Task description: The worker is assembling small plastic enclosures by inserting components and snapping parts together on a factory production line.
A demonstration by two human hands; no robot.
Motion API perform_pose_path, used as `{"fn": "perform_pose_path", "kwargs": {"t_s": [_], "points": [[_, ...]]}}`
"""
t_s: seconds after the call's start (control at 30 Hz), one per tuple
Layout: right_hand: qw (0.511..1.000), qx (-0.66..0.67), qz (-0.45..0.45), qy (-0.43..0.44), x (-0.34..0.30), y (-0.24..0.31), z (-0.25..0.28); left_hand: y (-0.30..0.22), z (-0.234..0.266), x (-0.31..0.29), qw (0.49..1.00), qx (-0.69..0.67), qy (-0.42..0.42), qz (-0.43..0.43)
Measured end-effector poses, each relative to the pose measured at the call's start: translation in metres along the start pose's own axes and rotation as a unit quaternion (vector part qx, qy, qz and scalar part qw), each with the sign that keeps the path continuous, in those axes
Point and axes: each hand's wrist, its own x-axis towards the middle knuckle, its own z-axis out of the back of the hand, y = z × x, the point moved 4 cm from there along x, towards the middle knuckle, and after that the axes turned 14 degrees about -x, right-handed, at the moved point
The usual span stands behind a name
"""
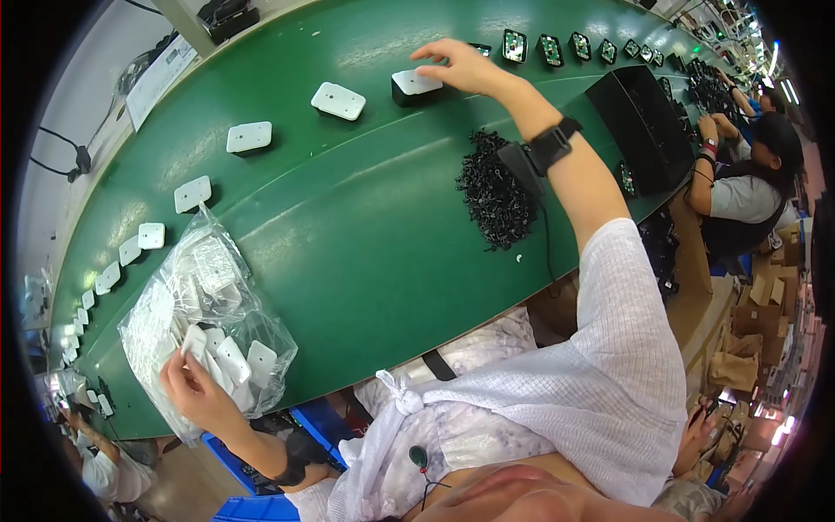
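fingers (l) (177,372) on wht cover (194,343)

Plain white on the cover (193,343) pinched in the left hand (202,398), cloudy clear on the bag (271,318) around it. White over black on the housing (412,85) under the right hand (461,66). Solid green across the table (365,252) beneath both grips. All black in the heap (496,193) on the near side of the right grip, green within black for the boards (550,50) to its right.
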Motion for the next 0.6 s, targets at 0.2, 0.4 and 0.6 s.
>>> {"fn": "perform_pose_path", "kwargs": {"t_s": [0.2, 0.4, 0.6], "points": [[0.995, -0.042, -0.090, 0.003, -0.068, 0.003, 0.033, -0.039, -0.028, -0.006, 0.855, -0.492, -0.007, 0.161], [0.988, -0.143, -0.055, -0.008, -0.119, 0.029, 0.010, -0.118, -0.091, 0.006, 0.767, -0.579, 0.232, 0.148], [0.987, -0.155, -0.034, -0.007, -0.124, 0.052, 0.004, -0.139, -0.139, 0.009, 0.717, -0.625, 0.275, 0.138]]}}
